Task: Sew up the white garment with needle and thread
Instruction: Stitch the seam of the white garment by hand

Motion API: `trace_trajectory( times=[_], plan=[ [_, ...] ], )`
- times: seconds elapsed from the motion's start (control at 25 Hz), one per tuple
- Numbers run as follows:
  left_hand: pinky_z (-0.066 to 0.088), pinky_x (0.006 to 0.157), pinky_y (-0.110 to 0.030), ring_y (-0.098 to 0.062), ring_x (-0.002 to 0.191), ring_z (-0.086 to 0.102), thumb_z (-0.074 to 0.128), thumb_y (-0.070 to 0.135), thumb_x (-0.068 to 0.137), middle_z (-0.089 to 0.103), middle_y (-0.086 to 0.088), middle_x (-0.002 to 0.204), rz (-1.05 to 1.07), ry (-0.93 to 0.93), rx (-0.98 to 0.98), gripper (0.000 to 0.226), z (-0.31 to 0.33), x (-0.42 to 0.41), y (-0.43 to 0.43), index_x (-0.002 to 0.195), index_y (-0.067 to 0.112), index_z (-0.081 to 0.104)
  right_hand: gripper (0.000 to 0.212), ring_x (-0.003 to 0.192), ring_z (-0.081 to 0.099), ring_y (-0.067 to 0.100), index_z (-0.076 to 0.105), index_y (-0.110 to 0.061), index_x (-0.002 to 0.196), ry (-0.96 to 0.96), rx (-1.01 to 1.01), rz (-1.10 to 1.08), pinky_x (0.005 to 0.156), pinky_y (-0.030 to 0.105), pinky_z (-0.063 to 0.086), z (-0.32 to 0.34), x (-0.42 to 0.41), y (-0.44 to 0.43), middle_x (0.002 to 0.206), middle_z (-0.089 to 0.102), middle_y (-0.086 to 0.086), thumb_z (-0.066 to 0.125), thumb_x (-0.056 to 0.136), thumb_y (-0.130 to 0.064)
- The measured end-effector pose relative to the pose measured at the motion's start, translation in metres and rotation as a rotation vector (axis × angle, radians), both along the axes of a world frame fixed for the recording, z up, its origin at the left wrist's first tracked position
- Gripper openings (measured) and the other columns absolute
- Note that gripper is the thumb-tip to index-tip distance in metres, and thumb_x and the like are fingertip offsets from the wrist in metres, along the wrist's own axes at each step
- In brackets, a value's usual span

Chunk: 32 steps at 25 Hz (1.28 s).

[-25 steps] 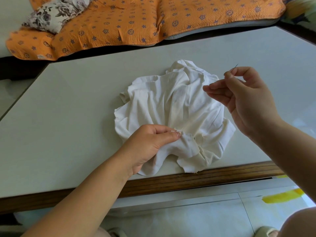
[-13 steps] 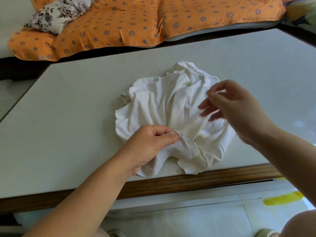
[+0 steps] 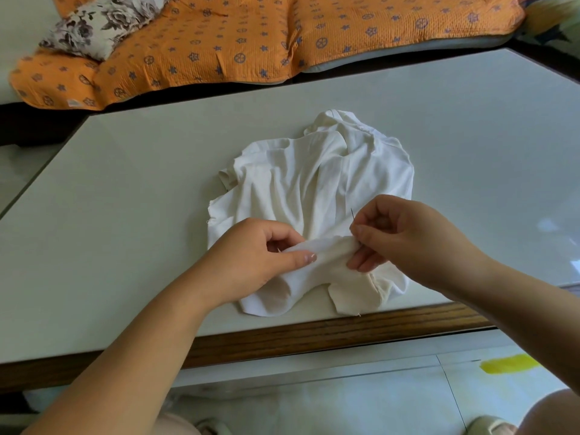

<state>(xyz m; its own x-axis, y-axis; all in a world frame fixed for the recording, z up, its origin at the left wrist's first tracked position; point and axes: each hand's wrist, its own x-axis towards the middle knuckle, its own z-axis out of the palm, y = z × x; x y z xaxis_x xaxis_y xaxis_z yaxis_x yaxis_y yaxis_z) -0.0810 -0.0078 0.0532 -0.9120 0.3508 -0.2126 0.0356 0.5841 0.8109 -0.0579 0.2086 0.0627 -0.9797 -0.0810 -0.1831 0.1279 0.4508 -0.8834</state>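
The white garment (image 3: 317,183) lies crumpled on the pale table (image 3: 141,183), near its front edge. My left hand (image 3: 251,262) pinches a raised fold of the fabric between thumb and fingers. My right hand (image 3: 405,237) is at the other end of that fold, its lower fingers under the cloth. Its thumb and forefinger pinch a thin needle (image 3: 352,214), whose tip sticks up just above the fingers. The thread is too fine to make out.
An orange patterned quilt (image 3: 251,36) and a floral pillow (image 3: 100,23) lie on the sofa behind the table. The table's wooden front edge (image 3: 314,337) runs just below the garment. A tiled floor with a yellow mark (image 3: 508,364) lies beneath.
My right hand has come down from above the garment's right side to the fold that my left hand holds, bringing the needle with it. My left hand has lifted the fold slightly.
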Motion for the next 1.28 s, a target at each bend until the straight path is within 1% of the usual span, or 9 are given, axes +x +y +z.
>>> trace_trajectory(
  times=[0.24, 0.4, 0.52, 0.68, 0.84, 1.0, 1.08, 1.16, 1.28],
  plan=[
    [0.040, 0.060, -0.009, 0.004, 0.058, 0.049, 0.077, 0.038, 0.080, 0.058, 0.021, 0.064, -0.054, 0.055, -0.164, 0.007, -0.003, -0.001, -0.008, 0.084, 0.034, 0.072, 0.008, 0.063, 0.073, 0.019, 0.061, -0.013, 0.090, 0.021, -0.011, -0.050, 0.071, 0.028, 0.057, 0.000, -0.002, 0.003, 0.068, 0.075, 0.005, 0.057, 0.097, -0.010],
    [0.037, 0.066, -0.013, 0.005, 0.071, 0.053, 0.076, 0.039, 0.080, 0.062, 0.015, 0.086, 0.011, 0.247, -0.204, 0.009, -0.005, -0.001, -0.009, 0.075, 0.033, 0.071, 0.008, 0.063, 0.073, 0.017, 0.061, -0.014, 0.090, 0.034, 0.017, -0.060, 0.071, 0.026, 0.056, -0.002, -0.002, 0.003, 0.068, 0.075, 0.004, 0.057, 0.096, -0.011],
    [0.038, 0.068, -0.018, 0.004, 0.070, 0.054, 0.079, 0.035, 0.078, 0.065, 0.014, 0.088, 0.076, 0.299, -0.136, 0.011, -0.006, 0.000, -0.008, 0.073, 0.030, 0.071, 0.010, 0.063, 0.073, 0.016, 0.061, -0.014, 0.088, 0.066, 0.028, -0.057, 0.072, 0.027, 0.056, -0.003, 0.000, 0.001, 0.068, 0.074, 0.004, 0.057, 0.096, -0.011],
    [0.053, 0.067, -0.024, -0.003, 0.066, 0.064, 0.079, 0.023, 0.080, 0.069, 0.010, 0.078, 0.112, 0.232, -0.054, 0.012, -0.006, 0.003, -0.007, 0.074, 0.025, 0.069, 0.010, 0.062, 0.073, 0.015, 0.061, -0.015, 0.088, 0.100, 0.029, -0.065, 0.072, 0.025, 0.056, -0.001, 0.005, -0.002, 0.068, 0.074, 0.003, 0.057, 0.096, -0.012],
    [0.057, 0.067, -0.022, -0.010, 0.065, 0.068, 0.074, 0.013, 0.085, 0.069, 0.007, 0.080, 0.057, 0.156, -0.007, 0.016, -0.003, 0.005, -0.007, 0.084, 0.027, 0.067, 0.008, 0.064, 0.073, 0.020, 0.060, -0.013, 0.089, 0.110, 0.009, -0.103, 0.074, 0.030, 0.057, -0.002, 0.008, -0.007, 0.068, 0.074, 0.006, 0.057, 0.096, -0.011],
    [0.057, 0.081, -0.028, -0.006, 0.078, 0.064, 0.075, 0.031, 0.082, 0.065, 0.008, 0.098, -0.004, 0.147, -0.020, 0.024, -0.004, 0.001, -0.009, 0.103, 0.041, 0.070, 0.007, 0.064, 0.074, 0.022, 0.060, -0.010, 0.091, 0.101, 0.030, -0.141, 0.074, 0.031, 0.057, 0.004, 0.012, -0.016, 0.068, 0.074, 0.008, 0.056, 0.097, -0.010],
    [0.056, 0.078, -0.029, 0.000, 0.079, 0.063, 0.078, 0.044, 0.078, 0.070, 0.015, 0.089, 0.001, 0.147, 0.030, 0.024, -0.003, 0.001, -0.008, 0.101, 0.039, 0.074, 0.006, 0.064, 0.074, 0.020, 0.060, -0.009, 0.092, 0.100, 0.059, -0.149, 0.069, 0.024, 0.057, 0.011, 0.015, -0.023, 0.068, 0.074, 0.008, 0.056, 0.097, -0.010],
    [0.051, 0.069, -0.024, 0.006, 0.066, 0.060, 0.075, 0.041, 0.082, 0.069, 0.020, 0.074, 0.006, 0.191, 0.060, 0.011, 0.000, 0.004, -0.006, 0.091, 0.035, 0.077, 0.006, 0.062, 0.073, 0.019, 0.060, -0.009, 0.092, 0.121, 0.083, -0.189, 0.063, 0.018, 0.057, 0.019, 0.023, -0.027, 0.067, 0.074, 0.008, 0.056, 0.097, -0.011],
    [0.048, 0.065, -0.019, 0.003, 0.065, 0.060, 0.074, 0.033, 0.086, 0.067, 0.018, 0.071, 0.008, 0.249, 0.079, 0.004, 0.008, 0.008, -0.003, 0.089, 0.031, 0.076, 0.006, 0.063, 0.073, 0.022, 0.060, -0.008, 0.092, 0.146, 0.052, -0.264, 0.068, 0.024, 0.059, 0.026, 0.033, -0.032, 0.068, 0.074, 0.011, 0.056, 0.096, -0.009]
  ],
)
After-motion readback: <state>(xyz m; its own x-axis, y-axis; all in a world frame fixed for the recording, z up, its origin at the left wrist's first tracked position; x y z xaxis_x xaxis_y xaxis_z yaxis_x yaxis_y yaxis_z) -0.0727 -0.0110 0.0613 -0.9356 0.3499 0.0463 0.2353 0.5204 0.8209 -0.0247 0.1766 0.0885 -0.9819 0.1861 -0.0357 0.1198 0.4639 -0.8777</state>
